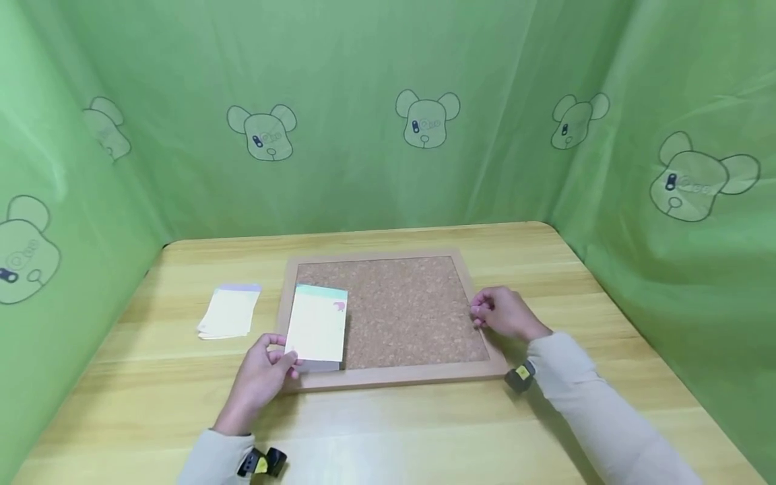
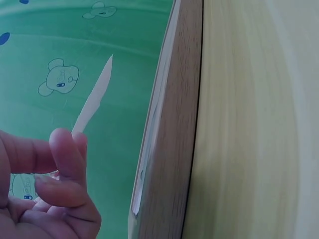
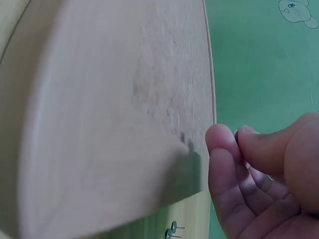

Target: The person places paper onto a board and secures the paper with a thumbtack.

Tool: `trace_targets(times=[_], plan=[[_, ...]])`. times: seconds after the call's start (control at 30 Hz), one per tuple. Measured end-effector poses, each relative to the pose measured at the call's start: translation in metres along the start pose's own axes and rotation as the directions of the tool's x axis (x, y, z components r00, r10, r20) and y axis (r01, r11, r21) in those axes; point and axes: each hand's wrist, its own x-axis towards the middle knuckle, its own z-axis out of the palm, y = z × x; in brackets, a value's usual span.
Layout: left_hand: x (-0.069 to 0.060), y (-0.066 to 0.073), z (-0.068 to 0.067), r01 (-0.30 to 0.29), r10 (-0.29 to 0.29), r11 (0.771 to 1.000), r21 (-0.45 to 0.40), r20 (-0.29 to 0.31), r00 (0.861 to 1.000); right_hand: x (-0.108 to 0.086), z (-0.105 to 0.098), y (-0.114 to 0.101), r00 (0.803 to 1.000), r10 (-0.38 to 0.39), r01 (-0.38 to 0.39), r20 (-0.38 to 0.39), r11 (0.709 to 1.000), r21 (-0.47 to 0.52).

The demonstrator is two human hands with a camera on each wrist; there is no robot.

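Observation:
My left hand [image 1: 262, 377] pinches a sheet of notepaper [image 1: 316, 325] by its lower left corner. The sheet has a green band on top and a pink animal print, and is held above the left part of a wood-framed corkboard [image 1: 406, 313]. Under its lower edge shows a strip of another pale sheet [image 1: 319, 366]. By the board's right frame, my right hand [image 1: 506, 313] pinches a tiny dark thing between thumb and forefinger, seemingly a thumbtack [image 3: 237, 133], mostly hidden by the fingertips.
Several more sheets of notepaper [image 1: 230, 311] lie stacked on the wooden table [image 1: 151, 377], left of the board. Thumbtacks [image 3: 173, 227] with round heads lie on the table near the board's right side. Green curtains [image 1: 351, 182] enclose the table's back and sides.

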Motion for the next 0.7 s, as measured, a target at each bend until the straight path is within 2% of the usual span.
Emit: trace_targets(times=[0.3,0.53,0.7], plan=[[-0.0004,0.0016,0.0069,0.002,-0.001,1.0,-0.029,0.019,1.0,0.0023,0.0038,-0.007,1.0,-0.005,0.005,0.0,1.0,0.003],[-0.0045,-0.0023,0.0071,0.03,-0.03,1.0,-0.008,0.02,0.999,-0.0013,0.0096,-0.0048,1.0,0.003,-0.003,0.014,1.0,-0.01],[-0.0009,-0.0006,0.0076,0.022,-0.021,1.0,-0.018,0.022,1.0,0.0009,0.0069,-0.0067,1.0,-0.008,0.008,-0.002,1.0,-0.016]])
